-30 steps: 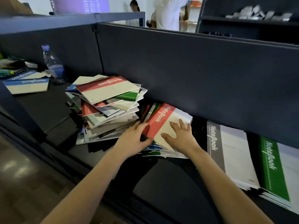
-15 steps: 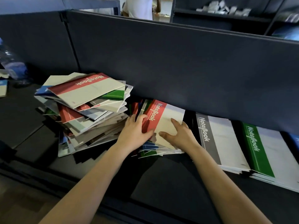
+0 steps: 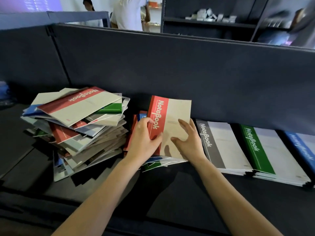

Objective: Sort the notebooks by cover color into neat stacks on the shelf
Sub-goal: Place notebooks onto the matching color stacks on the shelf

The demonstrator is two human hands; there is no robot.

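Note:
A red-spined notebook (image 3: 177,114) is tilted up off a small mixed pile (image 3: 158,164) on the dark shelf (image 3: 170,193). My left hand (image 3: 144,142) grips its red spine edge, thumb on the cover. My right hand (image 3: 189,140) holds its lower right part, thumb on the cream cover. A tall messy pile of mixed notebooks (image 3: 78,132) lies to the left, with a red one on top. To the right lie neat stacks: grey (image 3: 223,147), green (image 3: 265,154) and blue (image 3: 303,147).
A dark fabric partition (image 3: 170,74) rises straight behind the shelf. Beyond it stand two people (image 3: 129,12) and a dark rack (image 3: 213,23) with small items. A water bottle (image 3: 4,92) sits blurred at the far left edge.
Both hands have lifted the red notebook, and its far edge now stands up against the partition. The view has shifted right, bringing the blue stack into sight.

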